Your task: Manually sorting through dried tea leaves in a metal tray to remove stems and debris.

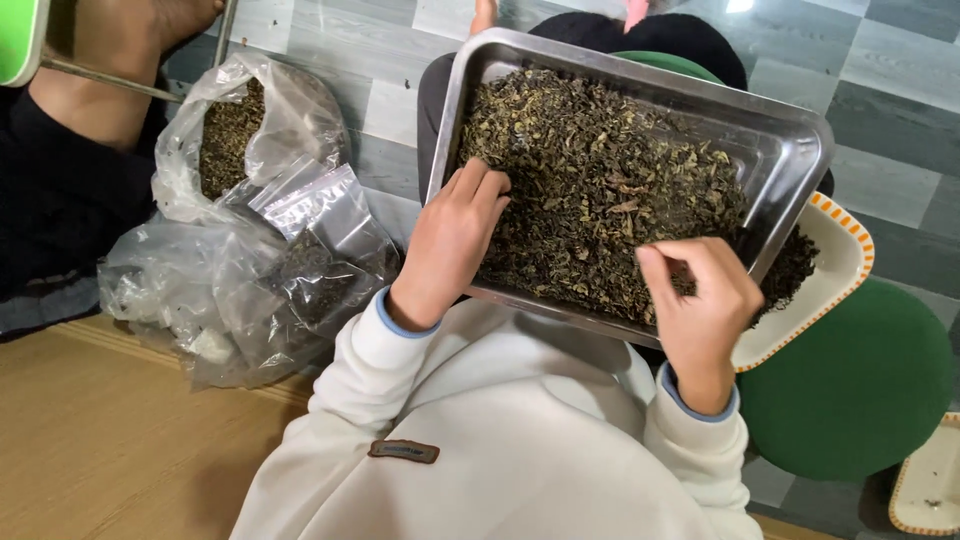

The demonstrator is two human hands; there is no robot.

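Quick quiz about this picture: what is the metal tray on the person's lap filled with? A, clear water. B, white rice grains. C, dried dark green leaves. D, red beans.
C: the metal tray holds a loose heap of dried leaves, dark green to brown, and both the left hand and the right hand are resting in them.

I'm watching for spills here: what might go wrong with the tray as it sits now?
The steel tray of dried leaves looks perched on the lap, tilted, so it may tip. The right hand pinches leaves near the low edge, over the white dish; bits may miss it. The left hand rests flat in the leaves and may push some over the rim.
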